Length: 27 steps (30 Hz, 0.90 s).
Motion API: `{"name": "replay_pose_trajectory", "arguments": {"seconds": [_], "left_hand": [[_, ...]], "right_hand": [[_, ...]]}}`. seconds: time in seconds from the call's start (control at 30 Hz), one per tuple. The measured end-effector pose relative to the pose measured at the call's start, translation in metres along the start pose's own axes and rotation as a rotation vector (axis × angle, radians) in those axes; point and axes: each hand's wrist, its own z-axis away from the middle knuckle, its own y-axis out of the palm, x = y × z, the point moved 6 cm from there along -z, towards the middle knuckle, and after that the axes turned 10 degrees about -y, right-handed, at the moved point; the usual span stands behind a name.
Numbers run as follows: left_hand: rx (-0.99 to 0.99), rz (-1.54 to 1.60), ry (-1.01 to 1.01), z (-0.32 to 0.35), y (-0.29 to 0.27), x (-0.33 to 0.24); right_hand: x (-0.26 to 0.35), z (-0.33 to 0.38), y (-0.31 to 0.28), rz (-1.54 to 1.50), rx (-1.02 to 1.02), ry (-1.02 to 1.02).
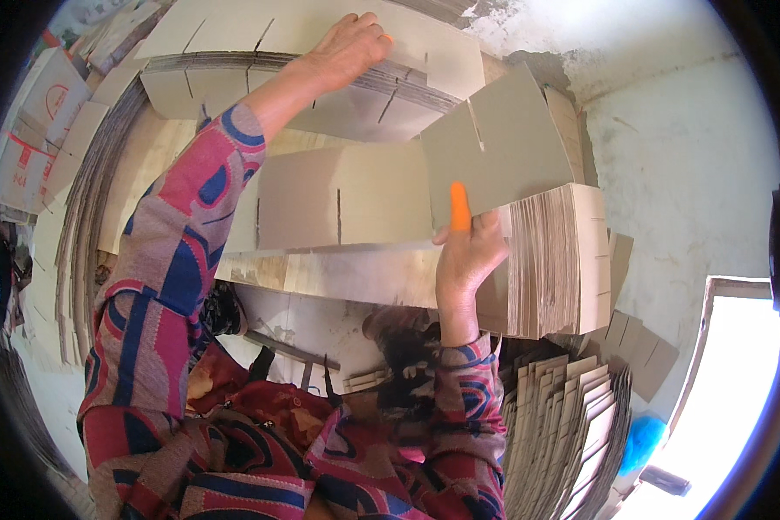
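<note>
Over the wooden table (347, 276), the right hand (471, 256) holds a slotted cardboard divider (511, 134) near its lower edge; the left hand (353, 50), fingers curled, is at the far divider stack (277, 35), whether gripping I cannot tell.

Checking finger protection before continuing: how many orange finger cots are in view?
2: one orange finger cot on the right hand; one orange finger cot, barely showing, on the left hand. More may be hidden.
</note>
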Motion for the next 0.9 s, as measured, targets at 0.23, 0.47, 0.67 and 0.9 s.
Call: {"name": "replay_pose_trajectory", "arguments": {"seconds": [0.23, 0.47, 0.67, 0.9], "left_hand": [[-0.293, 0.066, 0.221, 0.01, -0.048, -0.026], [-0.217, -0.083, 0.231, 0.031, -0.078, -0.061], [-0.098, -0.114, 0.21, 0.052, -0.091, -0.078], [-0.127, 0.105, 0.281, 0.084, -0.138, -0.108]], "right_hand": [[0.001, 0.0, 0.002, 0.168, 0.031, -0.076], [0.009, -0.003, 0.005, 0.254, 0.14, -0.017], [0.033, -0.003, 0.001, 0.349, 0.169, -0.154], [0.049, -0.008, 0.002, 0.563, 0.275, -0.236]]}}
